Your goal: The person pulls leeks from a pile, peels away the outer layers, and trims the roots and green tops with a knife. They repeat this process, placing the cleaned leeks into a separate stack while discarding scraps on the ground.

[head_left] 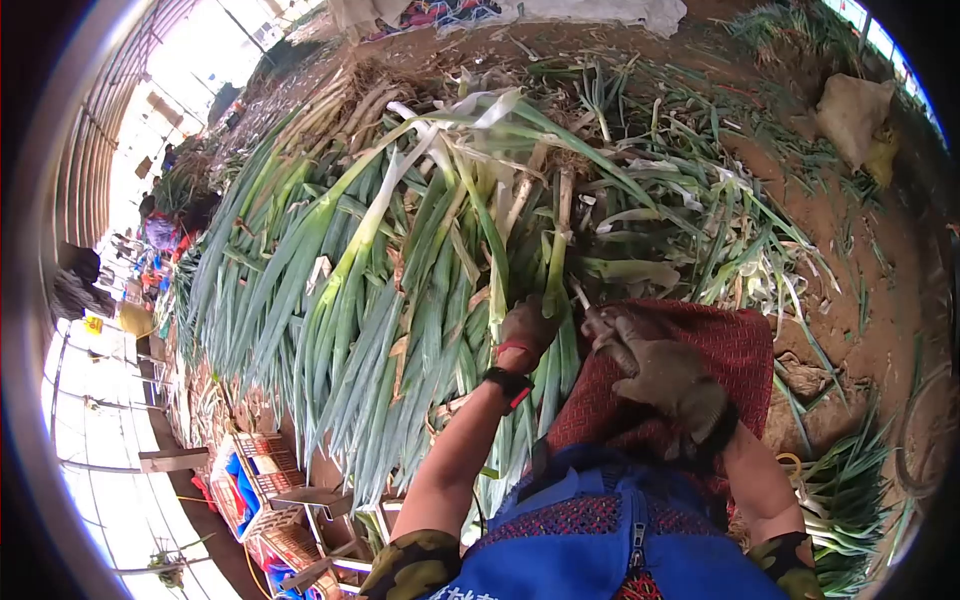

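Though partly hidden, green onion stalk [556,264] within left hand's [529,327] clamped fingers, right hand's [660,370] unclear.

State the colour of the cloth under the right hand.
Dark red cloth, in the head view.

Farm shed, dirt floor [905,235], heaped green onions [345,290]

We look forward and down from the wearer's head, close above the zippered blue garment [590,550], left hand [530,328] and right hand [655,365], through one wide, round view that bows toward its edges.
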### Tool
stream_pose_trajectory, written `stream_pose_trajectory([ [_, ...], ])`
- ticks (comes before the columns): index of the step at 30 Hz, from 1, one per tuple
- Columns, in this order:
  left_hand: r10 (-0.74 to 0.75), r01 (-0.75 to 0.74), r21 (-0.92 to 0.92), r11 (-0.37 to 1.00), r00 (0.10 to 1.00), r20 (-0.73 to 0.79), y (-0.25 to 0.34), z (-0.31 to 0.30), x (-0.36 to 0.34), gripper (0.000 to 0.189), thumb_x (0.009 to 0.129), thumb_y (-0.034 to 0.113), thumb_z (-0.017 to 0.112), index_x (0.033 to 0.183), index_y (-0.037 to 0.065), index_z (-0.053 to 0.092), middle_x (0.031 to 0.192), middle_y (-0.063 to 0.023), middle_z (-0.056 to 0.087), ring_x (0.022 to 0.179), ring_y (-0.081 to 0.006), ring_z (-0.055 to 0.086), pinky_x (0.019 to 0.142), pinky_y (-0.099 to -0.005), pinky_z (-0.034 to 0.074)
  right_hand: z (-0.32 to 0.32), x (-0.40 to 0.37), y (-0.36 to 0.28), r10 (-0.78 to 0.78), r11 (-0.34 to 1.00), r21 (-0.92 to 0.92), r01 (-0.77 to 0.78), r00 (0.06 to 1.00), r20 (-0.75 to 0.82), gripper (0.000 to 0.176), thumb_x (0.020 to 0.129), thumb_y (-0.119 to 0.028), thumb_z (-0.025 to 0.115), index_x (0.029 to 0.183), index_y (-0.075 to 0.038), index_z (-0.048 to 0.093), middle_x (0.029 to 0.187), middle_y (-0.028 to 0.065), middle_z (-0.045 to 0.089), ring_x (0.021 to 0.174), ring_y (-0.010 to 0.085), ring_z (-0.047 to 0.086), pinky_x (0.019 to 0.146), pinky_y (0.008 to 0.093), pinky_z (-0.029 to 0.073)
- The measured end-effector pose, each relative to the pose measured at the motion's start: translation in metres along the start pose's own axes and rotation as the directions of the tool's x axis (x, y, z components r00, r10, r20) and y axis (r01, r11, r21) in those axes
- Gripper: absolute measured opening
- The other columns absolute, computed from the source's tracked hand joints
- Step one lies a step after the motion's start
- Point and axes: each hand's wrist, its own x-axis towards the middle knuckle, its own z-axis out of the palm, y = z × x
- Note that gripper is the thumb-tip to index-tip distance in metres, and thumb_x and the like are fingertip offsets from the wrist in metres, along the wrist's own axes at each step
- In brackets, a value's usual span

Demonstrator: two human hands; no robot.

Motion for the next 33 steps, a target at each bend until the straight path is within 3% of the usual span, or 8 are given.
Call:
stream_pose_trajectory([
  [7, -0.151, 0.156, -0.017, 0.988, 0.973, 0.176, 0.033, -0.022, 0.005, 0.051, 0.081, 0.052, 0.069, 0.1, 0.006, 0.072, 0.101, -0.022, 0.073, 0.094, -0.0398, 0.07, 0.08, -0.0491, 0.056, 0.025, 0.012, 0.014, 0.009, 0.999, 0.042, -0.009, 1.0, -0.004, 0.1, 0.071, -0.044, 0.072, 0.156, -0.01, 0.03, 0.097, 0.0241, 0.071, 0.092, 0.0407, 0.069, 0.083, 0.0501, 0.054],
  [10, -0.142, 0.138, 0.099, 0.985, 0.989, 0.031, -0.003, 0.044, 0.03, 0.05, 0.078, 0.055, 0.071, 0.094, 0.008, 0.073, 0.096, -0.0189, 0.074, 0.088, -0.0362, 0.072, 0.074, -0.0485, 0.057, 0.02, 0.008, 0.011, 0.001, 1.0, 0.03, -0.003, 0.997, 0.077, 0.101, 0.071, -0.044, 0.072, 0.156, -0.011, 0.03, 0.1, 0.0237, 0.071, 0.093, 0.0401, 0.07, 0.085, 0.0501, 0.053],
  [12, -0.072, 0.062, 0.212, 0.975, 0.997, 0.04, -0.005, 0.051, 0.037, 0.048, 0.077, 0.055, 0.071, 0.095, 0.009, 0.073, 0.094, -0.0174, 0.074, 0.086, -0.0347, 0.073, 0.071, -0.0479, 0.057, 0.007, 0.001, 0.001, 0.014, 1.0, -0.011, -0.012, 0.986, 0.165, 0.101, 0.071, -0.044, 0.072, 0.157, -0.011, 0.029, 0.102, 0.0233, 0.071, 0.095, 0.0394, 0.07, 0.087, 0.0499, 0.053],
  [15, -0.018, 0.024, 0.29, 0.957, 1.0, -0.023, 0.009, 0.046, 0.032, 0.046, 0.076, 0.052, 0.071, 0.096, 0.011, 0.073, 0.09, -0.0151, 0.073, 0.083, -0.0342, 0.073, 0.068, -0.047, 0.057, 0.008, 0.021, 0.016, 0.075, 0.997, 0.01, -0.075, 0.996, -0.04, 0.097, 0.073, -0.042, 0.071, 0.156, -0.012, 0.031, 0.105, 0.0232, 0.071, 0.097, 0.0393, 0.069, 0.088, 0.0492, 0.053],
  [18, 0.065, -0.049, 0.224, 0.973, 0.996, -0.065, -0.004, 0.051, 0.038, 0.048, 0.076, 0.051, 0.073, 0.099, 0.01, 0.071, 0.091, -0.0151, 0.073, 0.084, -0.0353, 0.072, 0.069, -0.0464, 0.057, 0.007, 0.027, 0.018, -0.104, 0.992, 0.053, 0.113, 0.983, -0.151, 0.091, 0.074, -0.038, 0.069, 0.154, -0.01, 0.035, 0.109, 0.0238, 0.07, 0.099, 0.0409, 0.068, 0.09, 0.0486, 0.053],
  [22, 0.281, -0.273, 0.169, 0.947, 0.959, -0.027, -0.028, 0.056, 0.044, 0.048, 0.078, 0.051, 0.072, 0.101, 0.008, 0.07, 0.094, -0.0177, 0.072, 0.089, -0.0367, 0.071, 0.074, -0.0451, 0.057, 0.002, 0.043, 0.004, -0.044, 0.996, 0.079, 0.043, 0.999, 0.011, 0.09, 0.074, -0.032, 0.067, 0.153, -0.005, 0.033, 0.113, 0.0255, 0.068, 0.101, 0.0433, 0.067, 0.091, 0.049, 0.052],
  [27, 0.097, -0.103, 0.098, 0.99, 0.993, 0.066, 0.0, 0.016, 0.037, 0.051, 0.08, 0.052, 0.07, 0.105, 0.007, 0.071, 0.102, -0.0209, 0.072, 0.096, -0.038, 0.07, 0.078, -0.047, 0.056, 0.011, 0.078, 0.012, -0.06, 0.998, 0.024, 0.066, 0.981, -0.182, 0.09, 0.073, -0.034, 0.068, 0.153, -0.009, 0.034, 0.108, 0.0257, 0.069, 0.099, 0.0422, 0.068, 0.087, 0.0507, 0.053],
  [33, -0.013, 0.004, 0.045, 0.999, 0.981, 0.192, 0.023, -0.01, 0.031, 0.057, 0.079, 0.058, 0.069, 0.103, 0.006, 0.072, 0.097, -0.0222, 0.072, 0.095, -0.0399, 0.07, 0.078, -0.048, 0.055, 0.006, 0.104, 0.021, -0.092, 0.995, 0.025, 0.098, 0.979, -0.182, 0.095, 0.072, -0.035, 0.068, 0.155, -0.009, 0.031, 0.106, 0.026, 0.07, 0.097, 0.0413, 0.068, 0.084, 0.0486, 0.054],
])
